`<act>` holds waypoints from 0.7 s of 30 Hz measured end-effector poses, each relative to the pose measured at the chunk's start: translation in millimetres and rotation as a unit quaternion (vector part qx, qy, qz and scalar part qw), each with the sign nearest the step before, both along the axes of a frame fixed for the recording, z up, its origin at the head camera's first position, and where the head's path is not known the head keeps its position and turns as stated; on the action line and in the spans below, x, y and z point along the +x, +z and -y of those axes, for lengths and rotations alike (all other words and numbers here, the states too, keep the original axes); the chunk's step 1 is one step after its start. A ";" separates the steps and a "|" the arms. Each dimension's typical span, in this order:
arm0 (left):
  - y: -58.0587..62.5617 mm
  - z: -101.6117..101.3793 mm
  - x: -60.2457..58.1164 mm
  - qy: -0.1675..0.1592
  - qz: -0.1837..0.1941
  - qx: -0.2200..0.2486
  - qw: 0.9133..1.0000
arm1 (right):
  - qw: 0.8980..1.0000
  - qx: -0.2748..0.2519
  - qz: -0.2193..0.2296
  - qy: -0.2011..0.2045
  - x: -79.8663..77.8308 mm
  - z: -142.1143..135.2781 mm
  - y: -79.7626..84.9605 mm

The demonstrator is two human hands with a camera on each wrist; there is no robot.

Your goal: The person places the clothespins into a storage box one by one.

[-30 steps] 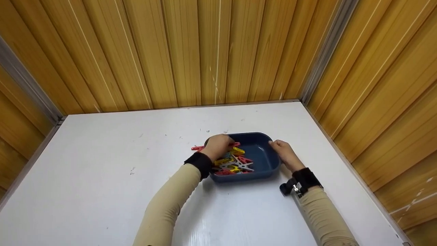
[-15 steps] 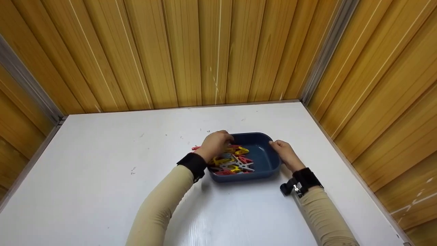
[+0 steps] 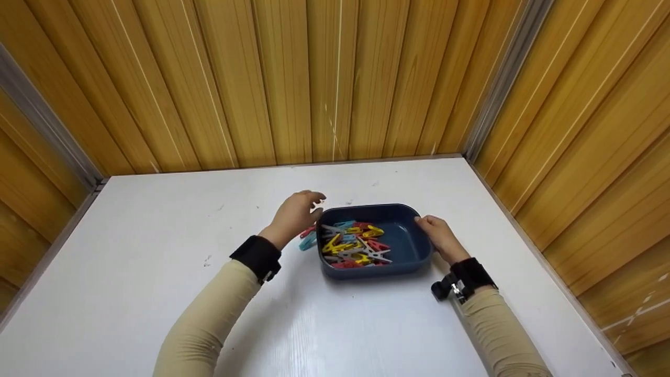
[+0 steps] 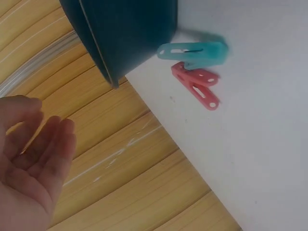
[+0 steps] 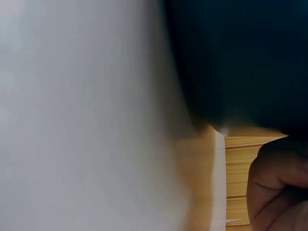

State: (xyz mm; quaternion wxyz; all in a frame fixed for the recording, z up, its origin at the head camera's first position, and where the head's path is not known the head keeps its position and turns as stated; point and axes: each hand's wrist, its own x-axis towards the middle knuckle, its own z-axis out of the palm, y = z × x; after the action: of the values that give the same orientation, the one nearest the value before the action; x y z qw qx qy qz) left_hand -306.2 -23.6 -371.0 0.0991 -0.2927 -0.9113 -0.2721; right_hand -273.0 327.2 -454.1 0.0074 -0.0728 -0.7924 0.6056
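A dark blue plastic bin (image 3: 374, 271) stands on the white table, with several red, yellow, grey and blue clothespins (image 3: 356, 246) heaped in its left half. My right hand (image 3: 439, 235) grips the bin's right rim, thumb over the edge. Just off the left rim hovers my left hand (image 3: 297, 215), its fingers loosely bent and nothing in them. Outside the bin, by its left wall, a light blue clothespin (image 4: 195, 54) and a red clothespin (image 4: 196, 84) lie on the table. In the right wrist view the bin's wall (image 5: 240, 62) hides most of the right fingers.
The white table (image 3: 157, 251) extends left and in front of the bin. Wood-patterned panels (image 3: 282, 84) rise behind it and along its right side. A wrist camera (image 3: 445, 288) sits on the right wrist, close to the bin's near right corner.
My left hand has drawn out of the bin, leftward past its rim, uncovering the clothespins inside and the two outside. My right hand has stayed on the bin.
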 end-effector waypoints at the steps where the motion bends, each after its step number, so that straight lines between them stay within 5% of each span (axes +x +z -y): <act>1: -2.3 3.5 1.9 0.009 0.008 0.001 1.000 | 1.000 -0.002 0.001 -0.002 0.0 -0.2 -0.2; 14: -55.9 21.0 14.4 0.065 0.045 -0.034 0.996 | 1.000 -0.019 0.014 0.003 4.4 -1.6 8.6; 21: -69.7 17.3 12.5 0.106 0.042 -0.054 0.992 | 1.000 -0.013 0.003 0.003 -0.2 -2.7 -0.8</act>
State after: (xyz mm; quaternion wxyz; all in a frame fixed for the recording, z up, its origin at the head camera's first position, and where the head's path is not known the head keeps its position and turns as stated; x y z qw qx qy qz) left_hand -293.7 -40.9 -440.7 0.0728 -0.1874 -0.9540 -0.2224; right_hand -273.3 329.9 -454.9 0.0020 -0.0723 -0.7844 0.6160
